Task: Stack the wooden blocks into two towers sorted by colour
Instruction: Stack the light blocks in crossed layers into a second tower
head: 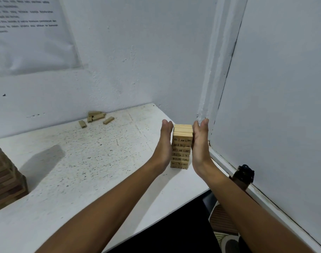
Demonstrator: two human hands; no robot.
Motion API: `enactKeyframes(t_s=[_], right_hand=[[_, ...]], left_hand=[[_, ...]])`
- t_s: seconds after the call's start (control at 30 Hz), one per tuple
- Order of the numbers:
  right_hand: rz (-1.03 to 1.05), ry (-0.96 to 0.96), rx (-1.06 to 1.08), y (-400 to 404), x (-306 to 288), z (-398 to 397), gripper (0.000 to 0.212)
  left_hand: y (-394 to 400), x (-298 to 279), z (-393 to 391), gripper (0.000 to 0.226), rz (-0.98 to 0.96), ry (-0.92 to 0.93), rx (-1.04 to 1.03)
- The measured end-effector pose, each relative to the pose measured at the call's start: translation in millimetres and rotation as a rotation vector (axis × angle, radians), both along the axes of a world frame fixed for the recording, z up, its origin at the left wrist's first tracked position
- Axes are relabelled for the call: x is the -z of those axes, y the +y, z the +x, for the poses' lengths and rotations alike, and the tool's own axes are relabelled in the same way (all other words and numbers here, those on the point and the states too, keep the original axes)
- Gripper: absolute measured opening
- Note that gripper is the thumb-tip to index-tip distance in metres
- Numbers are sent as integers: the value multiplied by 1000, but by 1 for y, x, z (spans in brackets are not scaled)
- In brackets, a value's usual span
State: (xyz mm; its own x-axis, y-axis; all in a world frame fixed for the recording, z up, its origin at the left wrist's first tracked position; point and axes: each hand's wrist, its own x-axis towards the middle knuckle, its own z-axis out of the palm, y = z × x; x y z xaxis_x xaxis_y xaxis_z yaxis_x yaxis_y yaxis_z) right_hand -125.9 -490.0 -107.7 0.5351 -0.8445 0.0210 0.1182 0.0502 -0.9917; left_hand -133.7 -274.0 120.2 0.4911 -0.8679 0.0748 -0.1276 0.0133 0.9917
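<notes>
White walls are meeting in a corner behind a speckled white table [68,161], and a printed sheet [28,33] is hanging on the wall toward ten o'clock. Standing near the table's two o'clock corner, the pale tower [181,148] of numbered blocks is being squared up: the left hand [165,141] is pressing flat against its left face and the right hand [199,141] against its right face, fingers straight and pointing away, palms clamping the stack between them rather than curling round it. To do this well, the palms are probably best kept parallel and the pressure even and light from top to base, so that the layers slide flush without the stack tipping toward the wall; letting go with both hands together should keep it from twisting. At nine o'clock, cut by the frame edge, a darker tower [6,181] is standing well apart. Several loose blocks [96,117] are lying scattered by the far wall at eleven o'clock, waiting to be stacked.
</notes>
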Motion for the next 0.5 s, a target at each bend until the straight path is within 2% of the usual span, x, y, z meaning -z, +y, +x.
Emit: enactKeyframes(t_s=[0.03, 0.07, 0.1, 0.13, 0.17, 0.2, 0.27, 0.33, 0.5], right_hand=[[18, 51, 25, -38, 54, 29, 56], [-3, 38, 64, -53, 70, 41, 57], [-45, 14, 78, -37, 48, 30, 64], [-51, -30, 59, 11, -10, -3, 73], [-11, -76, 13, 86, -105, -44, 70], [36, -138, -150, 110, -145, -43, 71], [21, -80, -104, 146, -196, -63, 70], [55, -103, -57, 134, -179, -54, 71], [27, -53, -62, 135, -181, -52, 67]], left_hand=[[14, -26, -10, 56, -17, 72, 103], [23, -47, -23, 51, -38, 129, 197], [25, -44, -31, 47, -21, 115, 179], [8, -22, -23, 46, -41, 145, 138], [-9, 4, -2, 50, -9, 172, 72], [-13, 14, 8, 50, -4, 166, 61], [-16, 25, 19, 49, -11, 157, -2], [-16, 23, 15, 49, -10, 145, 12], [-20, 24, 15, 49, -4, 157, -3]])
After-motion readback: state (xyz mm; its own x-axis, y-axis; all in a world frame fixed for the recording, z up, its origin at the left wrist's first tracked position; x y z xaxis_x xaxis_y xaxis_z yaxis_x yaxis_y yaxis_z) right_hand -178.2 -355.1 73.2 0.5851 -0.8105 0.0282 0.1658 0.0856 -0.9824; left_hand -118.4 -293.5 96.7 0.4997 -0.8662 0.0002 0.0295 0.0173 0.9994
